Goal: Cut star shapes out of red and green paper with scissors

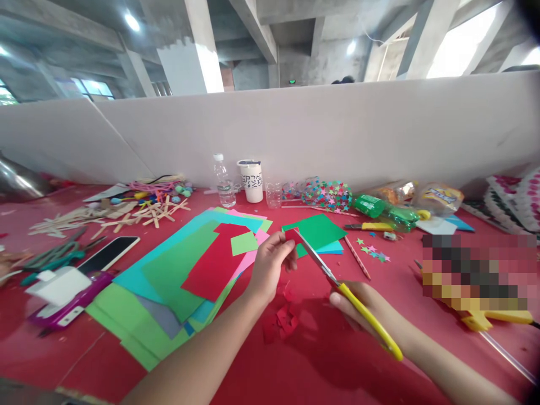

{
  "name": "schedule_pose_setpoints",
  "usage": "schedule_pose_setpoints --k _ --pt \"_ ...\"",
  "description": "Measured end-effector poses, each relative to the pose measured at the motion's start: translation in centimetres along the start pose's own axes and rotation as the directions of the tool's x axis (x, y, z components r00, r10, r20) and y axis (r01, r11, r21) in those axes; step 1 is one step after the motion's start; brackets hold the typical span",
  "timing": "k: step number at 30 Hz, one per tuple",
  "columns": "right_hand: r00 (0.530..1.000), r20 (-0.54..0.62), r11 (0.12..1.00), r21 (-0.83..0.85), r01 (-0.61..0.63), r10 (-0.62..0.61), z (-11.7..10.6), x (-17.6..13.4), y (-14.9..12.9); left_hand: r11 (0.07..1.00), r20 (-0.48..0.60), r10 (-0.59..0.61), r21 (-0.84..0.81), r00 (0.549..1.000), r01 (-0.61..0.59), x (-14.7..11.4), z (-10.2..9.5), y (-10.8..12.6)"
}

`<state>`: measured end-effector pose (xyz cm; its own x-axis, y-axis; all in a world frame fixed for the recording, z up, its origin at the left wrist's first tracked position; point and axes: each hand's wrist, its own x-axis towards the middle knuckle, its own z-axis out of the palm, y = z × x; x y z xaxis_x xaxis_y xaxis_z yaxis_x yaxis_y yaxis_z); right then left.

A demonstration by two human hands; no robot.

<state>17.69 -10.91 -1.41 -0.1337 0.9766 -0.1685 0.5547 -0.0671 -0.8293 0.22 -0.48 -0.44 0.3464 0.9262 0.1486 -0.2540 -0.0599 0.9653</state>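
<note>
Between its fingertips my left hand (270,261) pinches a small piece of red paper (294,236). My right hand (371,312) grips yellow-handled scissors (366,318), their blades reaching up and left to the edge of that red piece. Below my hands, red paper scraps (287,320) lie on the red tabletop (320,365). To the left, a larger cut red sheet (217,264) rests on a stack of green, blue and pink paper, with a light green square (243,244) on top. A green sheet (323,230) lies just beyond my fingers.
At the back stand a water bottle (225,188) and a white cup (253,183). Beside them lies a container of colourful stars (327,194). A yellow glue gun (476,318) is at right, partly blurred. Craft sticks (162,214) and a phone (109,253) are at left.
</note>
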Motion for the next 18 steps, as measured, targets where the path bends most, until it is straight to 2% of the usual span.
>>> schedule_pose_setpoints --k 11,18 --pt "0.999 0.033 0.996 0.088 -0.025 0.022 0.20 -0.25 0.03 0.998 0.011 0.068 0.014 0.998 -0.068 -0.02 -0.03 -0.03" --pt "0.993 0.013 0.979 0.165 -0.117 0.116 0.60 -0.20 0.22 0.998 0.053 0.058 0.027 0.997 -0.060 -0.17 0.06 0.07"
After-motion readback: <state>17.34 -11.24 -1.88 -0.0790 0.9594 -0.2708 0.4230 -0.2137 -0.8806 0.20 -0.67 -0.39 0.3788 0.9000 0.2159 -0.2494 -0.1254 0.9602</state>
